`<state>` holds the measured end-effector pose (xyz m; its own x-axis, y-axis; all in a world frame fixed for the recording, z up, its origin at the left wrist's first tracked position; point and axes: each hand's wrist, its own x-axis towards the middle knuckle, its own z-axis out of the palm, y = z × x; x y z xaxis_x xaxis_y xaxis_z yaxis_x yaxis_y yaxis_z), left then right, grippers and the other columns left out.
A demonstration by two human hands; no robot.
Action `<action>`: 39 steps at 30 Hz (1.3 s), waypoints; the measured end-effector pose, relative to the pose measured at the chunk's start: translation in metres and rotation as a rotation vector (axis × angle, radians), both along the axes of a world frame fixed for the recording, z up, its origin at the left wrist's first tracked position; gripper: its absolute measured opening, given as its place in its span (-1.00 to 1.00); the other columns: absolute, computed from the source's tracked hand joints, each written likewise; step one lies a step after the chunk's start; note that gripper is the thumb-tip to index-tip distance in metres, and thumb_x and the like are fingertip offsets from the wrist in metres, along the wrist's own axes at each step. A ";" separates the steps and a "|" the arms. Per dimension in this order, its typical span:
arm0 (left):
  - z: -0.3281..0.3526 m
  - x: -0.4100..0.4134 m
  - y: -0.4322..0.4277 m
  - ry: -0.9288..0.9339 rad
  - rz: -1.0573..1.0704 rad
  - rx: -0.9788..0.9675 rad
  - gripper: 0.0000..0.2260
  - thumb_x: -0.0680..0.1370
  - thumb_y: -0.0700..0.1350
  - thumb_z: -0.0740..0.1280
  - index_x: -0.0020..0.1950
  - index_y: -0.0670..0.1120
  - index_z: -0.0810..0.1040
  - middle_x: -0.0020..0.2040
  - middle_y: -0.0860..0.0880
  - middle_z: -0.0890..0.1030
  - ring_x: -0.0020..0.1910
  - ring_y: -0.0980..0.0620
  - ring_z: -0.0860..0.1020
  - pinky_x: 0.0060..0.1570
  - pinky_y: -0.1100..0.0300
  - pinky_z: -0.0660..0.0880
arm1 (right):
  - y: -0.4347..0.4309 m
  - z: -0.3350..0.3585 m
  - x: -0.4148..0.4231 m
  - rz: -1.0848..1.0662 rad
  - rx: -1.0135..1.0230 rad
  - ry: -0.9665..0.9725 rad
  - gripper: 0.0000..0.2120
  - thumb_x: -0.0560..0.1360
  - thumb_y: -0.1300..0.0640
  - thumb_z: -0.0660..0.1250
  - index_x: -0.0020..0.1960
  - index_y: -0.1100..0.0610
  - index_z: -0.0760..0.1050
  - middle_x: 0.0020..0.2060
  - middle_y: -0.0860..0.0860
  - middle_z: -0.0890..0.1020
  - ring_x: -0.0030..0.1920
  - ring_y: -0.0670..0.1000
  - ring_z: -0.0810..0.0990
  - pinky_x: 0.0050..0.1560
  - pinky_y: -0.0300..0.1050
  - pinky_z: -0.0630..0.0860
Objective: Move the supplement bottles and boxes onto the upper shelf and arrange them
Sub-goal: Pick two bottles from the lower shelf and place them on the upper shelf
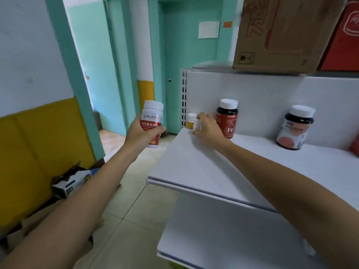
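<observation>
My left hand [142, 135] grips a white bottle with a red label [152, 123], held upright in the air left of the white upper shelf [194, 167]. My right hand [208, 131] reaches to the shelf's back left corner and its fingers hold a small white bottle [197, 124] standing beside another small white bottle with a yellow label [191, 121]. Right behind that hand stands a dark bottle marked Fe [227, 118] with a white cap. Farther right on the same shelf stands a second dark bottle with a white cap [296, 128].
A brown cardboard box [279, 33] and a red box [343, 39] sit on the board above. A lower white shelf [223, 233] juts out below. Torn cardboard boxes [71, 183] lie on the tiled floor by the yellow wall. A teal door [190, 61] is behind.
</observation>
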<state>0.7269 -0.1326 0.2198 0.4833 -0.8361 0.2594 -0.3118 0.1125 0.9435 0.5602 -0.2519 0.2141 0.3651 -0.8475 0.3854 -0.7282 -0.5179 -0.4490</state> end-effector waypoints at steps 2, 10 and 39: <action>-0.005 0.008 -0.013 0.028 -0.054 0.001 -0.69 0.39 -0.19 0.48 0.05 -0.02 0.46 -0.05 -0.10 0.57 -0.08 -0.06 0.56 -0.06 0.11 0.51 | -0.006 -0.004 0.006 -0.060 -0.015 0.049 -0.58 0.49 0.23 0.32 0.30 0.24 0.29 0.18 0.22 0.41 0.11 0.22 0.49 0.10 0.09 0.48; -0.015 0.012 -0.039 0.036 -0.186 0.023 -0.64 0.38 -0.17 0.49 0.08 -0.04 0.41 -0.09 0.02 0.51 0.01 -0.11 0.57 0.09 -0.01 0.53 | -0.018 -0.005 0.019 -0.223 -0.006 0.071 -0.57 0.46 0.35 0.31 0.28 0.26 0.25 0.14 0.23 0.45 0.12 0.22 0.49 0.09 0.03 0.46; 0.019 -0.252 0.029 0.034 -0.516 -0.079 -0.54 0.20 0.02 0.50 0.03 -0.03 0.47 -0.06 -0.11 0.63 -0.07 -0.12 0.62 0.00 -0.04 0.58 | 0.131 0.017 -0.252 -0.426 -0.106 -0.114 -0.64 0.55 0.12 0.20 0.30 0.21 0.29 0.19 0.17 0.51 0.13 0.20 0.50 0.05 0.03 0.44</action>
